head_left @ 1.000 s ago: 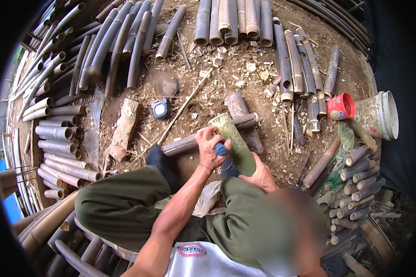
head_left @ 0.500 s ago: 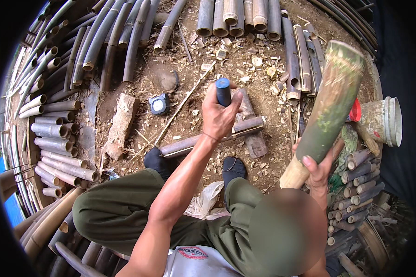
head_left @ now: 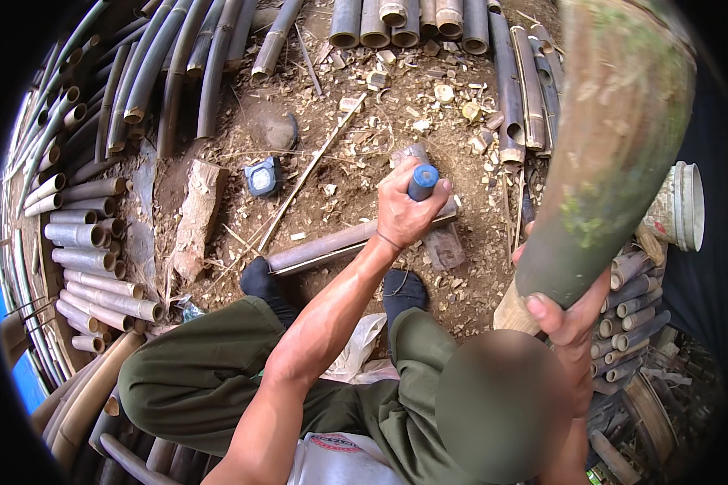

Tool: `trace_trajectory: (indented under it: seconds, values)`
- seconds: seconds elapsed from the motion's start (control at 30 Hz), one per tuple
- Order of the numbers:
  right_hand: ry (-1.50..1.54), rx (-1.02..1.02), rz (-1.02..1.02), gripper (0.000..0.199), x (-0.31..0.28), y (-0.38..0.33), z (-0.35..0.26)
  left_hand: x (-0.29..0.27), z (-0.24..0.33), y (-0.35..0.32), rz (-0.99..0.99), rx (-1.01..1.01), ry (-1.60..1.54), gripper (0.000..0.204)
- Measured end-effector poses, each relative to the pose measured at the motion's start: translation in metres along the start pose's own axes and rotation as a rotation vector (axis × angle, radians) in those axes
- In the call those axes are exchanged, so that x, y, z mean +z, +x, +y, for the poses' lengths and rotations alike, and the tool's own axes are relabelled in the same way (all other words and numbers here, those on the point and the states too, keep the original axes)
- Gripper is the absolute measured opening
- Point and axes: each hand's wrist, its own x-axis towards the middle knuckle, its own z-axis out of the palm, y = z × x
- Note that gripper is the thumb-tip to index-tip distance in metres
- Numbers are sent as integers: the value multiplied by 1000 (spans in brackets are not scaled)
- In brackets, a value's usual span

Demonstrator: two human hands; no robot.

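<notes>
bare dirt strewn with bamboo chips point(head_left: 396, 105) fills the middle of my view, ringed by cut bamboo poles point(head_left: 81, 242) stacked at the left and more poles point(head_left: 412, 20) laid along the top. i see my left hand point(head_left: 408, 210) raised over the ground with its fingers wrapped tight around a blue tool handle point(head_left: 422, 179), only the handle end showing above the fist. my right hand point(head_left: 570, 319) grips the lower end of a thick green bamboo section point(head_left: 615, 153), thumb across the front, and the piece stands tilted up toward the top right, close to the camera. below the left hand a grey bamboo pole point(head_left: 323, 246) lies on the dirt, just ahead of my dark socked feet point(head_left: 259, 283). a small blue tape measure point(head_left: 263, 175) sits on the ground near a rough wood chunk point(head_left: 198, 214). a white plastic bucket point(head_left: 679, 206) rests at the right edge behind the raised section
</notes>
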Motion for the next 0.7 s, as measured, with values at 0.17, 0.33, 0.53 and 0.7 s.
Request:
trace_trajectory:
  seconds: [0.17, 0.33, 0.53, 0.7]
  values:
    - [-480, 190, -281, 96, 17, 16, -17, 10, 6, -3, -14, 191, 35, 15]
    - [-111, -18, -164, 99, -1, 25, -18, 4, 0, -8, -129, 107, 240, 18]
    - [-384, 343, -409, 98, -6, 28, -15, -2, -1, -11, -355, -177, 117, 30]
    - [-7, 76, -59, 87, -2, -7, 32, -18, 33, -13, -366, -370, -53, 30]
